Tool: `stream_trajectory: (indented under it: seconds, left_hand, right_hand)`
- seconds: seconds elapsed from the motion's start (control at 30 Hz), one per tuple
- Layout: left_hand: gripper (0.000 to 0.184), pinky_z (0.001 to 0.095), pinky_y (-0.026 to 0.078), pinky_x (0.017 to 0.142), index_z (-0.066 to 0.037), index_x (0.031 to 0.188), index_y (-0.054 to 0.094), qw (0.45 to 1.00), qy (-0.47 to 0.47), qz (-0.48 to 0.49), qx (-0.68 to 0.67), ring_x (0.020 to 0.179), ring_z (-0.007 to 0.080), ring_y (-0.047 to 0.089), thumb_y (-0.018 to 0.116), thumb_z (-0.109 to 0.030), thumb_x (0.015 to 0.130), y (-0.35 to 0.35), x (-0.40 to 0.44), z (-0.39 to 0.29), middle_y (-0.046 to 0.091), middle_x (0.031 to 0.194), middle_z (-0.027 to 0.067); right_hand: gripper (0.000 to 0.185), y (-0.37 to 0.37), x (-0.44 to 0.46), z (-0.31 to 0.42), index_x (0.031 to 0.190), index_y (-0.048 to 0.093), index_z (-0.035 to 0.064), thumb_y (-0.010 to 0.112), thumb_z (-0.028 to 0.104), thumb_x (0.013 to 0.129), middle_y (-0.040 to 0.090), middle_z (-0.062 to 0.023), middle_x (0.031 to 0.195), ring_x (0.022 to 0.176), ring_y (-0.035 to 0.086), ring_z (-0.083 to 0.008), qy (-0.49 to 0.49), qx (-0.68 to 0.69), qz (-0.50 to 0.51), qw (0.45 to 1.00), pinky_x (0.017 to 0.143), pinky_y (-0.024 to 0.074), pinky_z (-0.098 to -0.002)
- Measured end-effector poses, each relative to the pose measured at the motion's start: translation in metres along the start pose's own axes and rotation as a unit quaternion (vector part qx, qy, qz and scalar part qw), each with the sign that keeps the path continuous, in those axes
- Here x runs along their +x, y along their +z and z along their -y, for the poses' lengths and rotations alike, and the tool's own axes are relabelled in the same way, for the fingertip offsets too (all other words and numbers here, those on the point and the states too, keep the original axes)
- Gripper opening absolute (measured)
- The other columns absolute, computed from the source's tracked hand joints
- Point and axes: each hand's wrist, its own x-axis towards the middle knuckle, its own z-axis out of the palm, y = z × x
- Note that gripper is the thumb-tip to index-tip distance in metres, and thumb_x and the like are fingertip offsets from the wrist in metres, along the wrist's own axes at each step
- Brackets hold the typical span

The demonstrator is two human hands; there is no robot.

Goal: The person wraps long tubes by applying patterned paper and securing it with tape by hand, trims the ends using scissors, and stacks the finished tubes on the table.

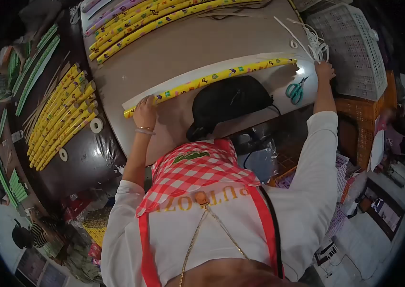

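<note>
My left hand (pixel 145 114) is closed around the left end of a long yellow patterned roll of wrapping paper (pixel 212 79), which lies on a white sheet edge (pixel 178 76) on the table. At the right edge of the table, my right hand (pixel 325 71) grips the lower part of a tangle of white strips (pixel 316 44); its fingertips are partly hidden. Teal-handled scissors (pixel 296 91) lie just left of my right forearm. A black bag-like item (pixel 233 98) rests between the roll and my body.
Several yellow rolls (pixel 154 24) lie at the back of the table (pixel 188 48). More yellow rolls (pixel 61 122) and tape rings (pixel 97 125) sit on a dark surface to the left. A white perforated basket (pixel 353 52) stands on the right above an orange crate (pixel 355 117).
</note>
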Motion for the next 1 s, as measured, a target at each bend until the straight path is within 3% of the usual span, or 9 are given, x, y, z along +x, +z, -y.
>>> stream_trajectory:
  seconds: [0.07, 0.17, 0.23, 0.27, 0.33, 0.53, 0.7, 0.87, 1.0]
  left_hand:
    - [0.031, 0.0369, 0.047, 0.074, -0.009, 0.100, 0.056, 1.000, -0.004, 0.014, 0.008, 0.089, 0.0271, 0.058, 0.058, -0.008, 0.070, -0.005, -0.002, -0.003, 0.060, 0.098, 0.0099]
    - [0.035, 0.0375, 0.047, 0.074, -0.009, 0.105, 0.053, 0.999, 0.003, 0.031, 0.027, 0.089, 0.0273, 0.057, 0.060, -0.011, 0.070, -0.006, -0.003, -0.004, 0.059, 0.100, 0.0093]
    - [0.039, 0.0374, 0.047, 0.074, -0.009, 0.108, 0.051, 0.999, 0.018, 0.038, 0.026, 0.092, 0.0273, 0.056, 0.061, -0.013, 0.071, -0.008, -0.003, -0.004, 0.057, 0.102, 0.0093]
    - [0.039, 0.0373, 0.046, 0.075, -0.008, 0.109, 0.051, 0.998, 0.025, 0.046, 0.036, 0.093, 0.0275, 0.055, 0.061, -0.013, 0.071, -0.011, -0.002, -0.005, 0.057, 0.103, 0.0098]
    - [0.040, 0.0372, 0.046, 0.076, -0.008, 0.109, 0.050, 0.997, 0.032, 0.052, 0.045, 0.095, 0.0277, 0.054, 0.061, -0.013, 0.071, -0.012, -0.003, -0.007, 0.056, 0.104, 0.0102]
    - [0.047, 0.0380, 0.038, 0.091, -0.003, 0.115, 0.045, 0.998, 0.028, 0.047, -0.010, 0.106, 0.0302, 0.046, 0.059, -0.009, 0.071, -0.009, -0.012, -0.003, 0.049, 0.113, 0.0141]
    - [0.045, 0.0366, 0.039, 0.090, -0.003, 0.113, 0.047, 0.998, 0.044, 0.035, -0.016, 0.106, 0.0291, 0.046, 0.061, -0.015, 0.071, -0.024, -0.004, -0.012, 0.050, 0.112, 0.0128]
    - [0.029, 0.0353, 0.041, 0.086, -0.005, 0.101, 0.056, 0.993, 0.099, 0.017, -0.059, 0.098, 0.0259, 0.051, 0.058, -0.016, 0.074, -0.028, 0.037, -0.018, 0.055, 0.105, 0.0094]
    - [0.022, 0.0376, 0.045, 0.078, -0.008, 0.098, 0.056, 0.995, 0.060, 0.063, -0.042, 0.092, 0.0288, 0.054, 0.051, -0.014, 0.077, 0.004, 0.112, -0.004, 0.058, 0.097, 0.0110]
  right_hand:
    - [0.037, 0.009, 0.001, -0.005, 0.108, 0.057, 0.0147, 0.056, 0.038, 0.080, 0.046, -0.0139, 0.116, 0.107, 0.041, -0.0374, 0.018, 0.098, 0.008, 0.995, 0.090, 0.0290, -0.0526]
    - [0.033, 0.007, -0.040, 0.021, 0.105, 0.057, 0.0151, 0.062, 0.031, 0.077, 0.045, -0.0119, 0.113, 0.104, 0.043, -0.0344, -0.015, 0.131, -0.206, 0.970, 0.088, 0.0323, -0.0508]
    - [0.030, 0.014, -0.057, 0.030, 0.103, 0.058, 0.0153, 0.061, 0.028, 0.077, 0.045, -0.0100, 0.111, 0.101, 0.045, -0.0303, -0.149, 0.251, -0.299, 0.908, 0.085, 0.0338, -0.0490]
    - [0.025, 0.010, -0.084, 0.039, 0.102, 0.058, 0.0149, 0.059, 0.024, 0.079, 0.045, -0.0085, 0.111, 0.101, 0.045, -0.0268, -0.138, 0.204, -0.324, 0.913, 0.084, 0.0341, -0.0455]
    - [0.024, 0.007, -0.121, 0.049, 0.102, 0.057, 0.0126, 0.059, 0.020, 0.079, 0.045, -0.0070, 0.110, 0.100, 0.045, -0.0255, -0.220, 0.291, -0.291, 0.885, 0.084, 0.0338, -0.0431]
    - [0.016, -0.003, -0.259, 0.087, 0.097, 0.059, 0.0090, 0.055, 0.014, 0.082, 0.048, -0.0078, 0.109, 0.097, 0.047, -0.0259, -0.268, 0.388, -0.240, 0.849, 0.084, 0.0350, -0.0399]
    - [0.018, 0.007, -0.321, 0.092, 0.100, 0.057, 0.0084, 0.053, 0.016, 0.084, 0.047, -0.0080, 0.110, 0.099, 0.046, -0.0260, -0.255, 0.420, -0.197, 0.848, 0.083, 0.0363, -0.0389]
    - [0.020, -0.002, -0.341, 0.100, 0.102, 0.057, 0.0069, 0.048, 0.018, 0.088, 0.045, -0.0091, 0.112, 0.100, 0.045, -0.0257, -0.239, 0.437, -0.173, 0.850, 0.080, 0.0406, -0.0376]
    - [0.019, -0.006, -0.341, 0.107, 0.101, 0.057, 0.0067, 0.048, 0.018, 0.088, 0.044, -0.0092, 0.112, 0.099, 0.045, -0.0256, -0.267, 0.400, -0.194, 0.855, 0.079, 0.0408, -0.0371]
